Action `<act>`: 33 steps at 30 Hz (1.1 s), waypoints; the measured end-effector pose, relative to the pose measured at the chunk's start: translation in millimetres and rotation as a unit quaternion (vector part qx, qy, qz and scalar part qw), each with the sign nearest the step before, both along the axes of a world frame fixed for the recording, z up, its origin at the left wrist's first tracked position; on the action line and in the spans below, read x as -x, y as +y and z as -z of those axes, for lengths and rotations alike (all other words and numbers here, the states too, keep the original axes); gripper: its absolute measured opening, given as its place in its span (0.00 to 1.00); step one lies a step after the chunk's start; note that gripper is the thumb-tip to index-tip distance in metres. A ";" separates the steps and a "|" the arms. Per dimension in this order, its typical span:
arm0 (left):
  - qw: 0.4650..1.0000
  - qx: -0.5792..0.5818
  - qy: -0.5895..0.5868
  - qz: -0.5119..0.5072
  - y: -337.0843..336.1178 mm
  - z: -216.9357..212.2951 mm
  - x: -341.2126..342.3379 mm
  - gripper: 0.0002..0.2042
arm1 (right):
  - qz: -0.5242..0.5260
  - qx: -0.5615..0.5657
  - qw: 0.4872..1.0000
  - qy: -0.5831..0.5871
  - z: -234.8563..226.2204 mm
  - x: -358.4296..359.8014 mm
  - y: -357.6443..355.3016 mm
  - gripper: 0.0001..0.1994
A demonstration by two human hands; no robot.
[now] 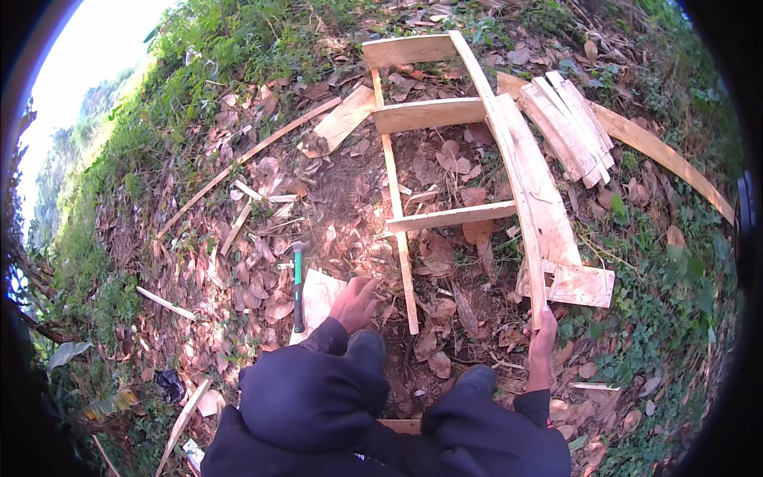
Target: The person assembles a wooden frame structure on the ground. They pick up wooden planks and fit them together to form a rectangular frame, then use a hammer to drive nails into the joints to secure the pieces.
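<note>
A ladder-like wooden frame lies in front of me, with a thin left rail [395, 187], a long right rail [535, 274] and three crosspieces, the nearest crosspiece [457, 216] among them. My right hand [542, 338] is closed around the near end of the right rail. To the left of the frame, my left hand [354, 304] has its fingers apart and holds nothing. Beside it lies a pale flat board [320, 294]. A hammer [298, 286] with a green and black handle rests along that board's left side.
Several short planks [564, 131] are piled right of the frame, over a long board [668, 155]. A wide plank [544, 199] lies alongside the right rail. A long thin strip [246, 157] and wood scraps [270, 198] lie left among dry leaves. Green plants border the ground.
</note>
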State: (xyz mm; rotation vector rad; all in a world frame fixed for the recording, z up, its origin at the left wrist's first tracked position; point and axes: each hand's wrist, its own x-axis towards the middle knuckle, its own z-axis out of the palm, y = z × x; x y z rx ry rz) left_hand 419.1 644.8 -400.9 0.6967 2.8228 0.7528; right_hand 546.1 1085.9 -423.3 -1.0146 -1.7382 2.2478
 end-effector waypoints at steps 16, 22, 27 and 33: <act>0.815 -0.380 -0.388 -0.203 68.1 -46.2 20.0 0.39 | -0.043 0.072 0.989 0.124 -118.9 19.2 -22.8 0.24; 0.804 -0.489 -0.310 -0.136 43.7 -102.2 36.7 0.30 | -0.061 -0.023 0.987 0.149 -225.5 59.1 -35.1 0.35; 0.775 -0.560 -0.257 -0.142 27.1 -151.4 53.5 0.18 | -0.123 -0.016 0.969 0.212 -264.4 78.1 -38.3 0.38; 0.797 -0.566 -0.194 -0.080 4.4 -178.5 87.3 0.24 | -0.191 -0.199 0.919 0.281 -289.5 110.9 -26.4 0.34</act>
